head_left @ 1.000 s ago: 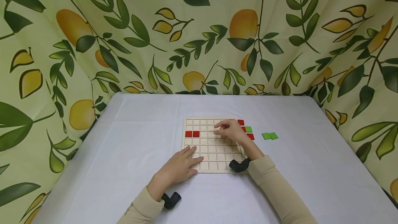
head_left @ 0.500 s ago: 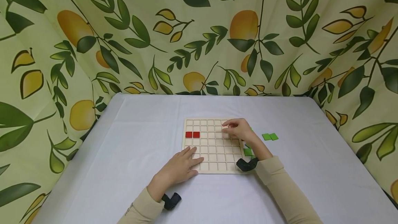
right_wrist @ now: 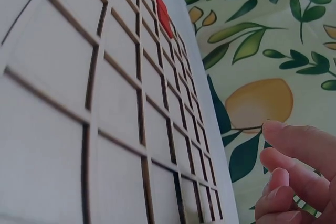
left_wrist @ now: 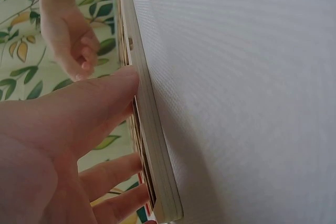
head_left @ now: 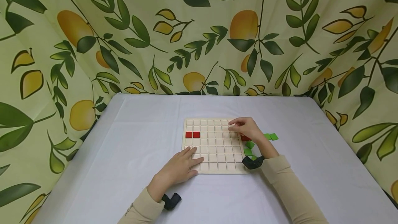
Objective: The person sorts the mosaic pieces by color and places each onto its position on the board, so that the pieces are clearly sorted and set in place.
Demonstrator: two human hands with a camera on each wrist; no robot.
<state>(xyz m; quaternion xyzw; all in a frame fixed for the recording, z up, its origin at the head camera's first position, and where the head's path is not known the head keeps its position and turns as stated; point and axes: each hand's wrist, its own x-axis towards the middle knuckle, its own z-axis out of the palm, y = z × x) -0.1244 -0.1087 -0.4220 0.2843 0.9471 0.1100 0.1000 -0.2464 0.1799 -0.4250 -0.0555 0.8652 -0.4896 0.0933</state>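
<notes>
A pale wooden grid board (head_left: 214,148) lies on the white table, with two red square tiles (head_left: 192,134) side by side in its cells near the left edge. My left hand (head_left: 178,167) rests on the board's near left corner with fingers spread; in the left wrist view, the thumb lies at the edge of the board (left_wrist: 152,129). Over the upper right of the board is my right hand (head_left: 244,129). Its fingers are loosely bent, and nothing shows between the fingertips (right_wrist: 274,129) in the right wrist view. It partly hides the red tiles (head_left: 245,138) beside the board.
Several loose green tiles (head_left: 247,152) lie against the board's right edge, partly behind the right wrist's black device (head_left: 253,162). Farther right are two more green tiles (head_left: 273,136). A fruit-and-leaf patterned curtain (head_left: 192,44) hangs behind the white tablecloth (head_left: 149,123).
My right hand has drawn back rightward across the board toward its right edge, uncovering green tiles there. My left hand and the two red tiles in the grid have stayed put.
</notes>
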